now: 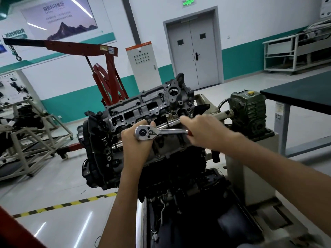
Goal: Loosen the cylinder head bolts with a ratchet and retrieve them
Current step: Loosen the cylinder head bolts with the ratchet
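Note:
A grey cylinder head (143,106) tops the dark engine on a stand in the middle of the view. A chrome ratchet (157,132) lies level over the head's near edge, its round head to the left. My left hand (137,140) curls under and around the ratchet's head. My right hand (206,131) grips the ratchet's red-tipped handle and also holds a chrome extension bar (172,123) that points left along the head. Small dark bolts (167,110) sit in the head's rim near the bar's far end.
A red engine hoist (105,72) stands behind the engine at the left. A green gearbox (249,111) sits on the stand at the right. A dark-topped table (304,93) is at the far right, metal frames (26,140) at the left, yellow-black floor tape (68,204) in front.

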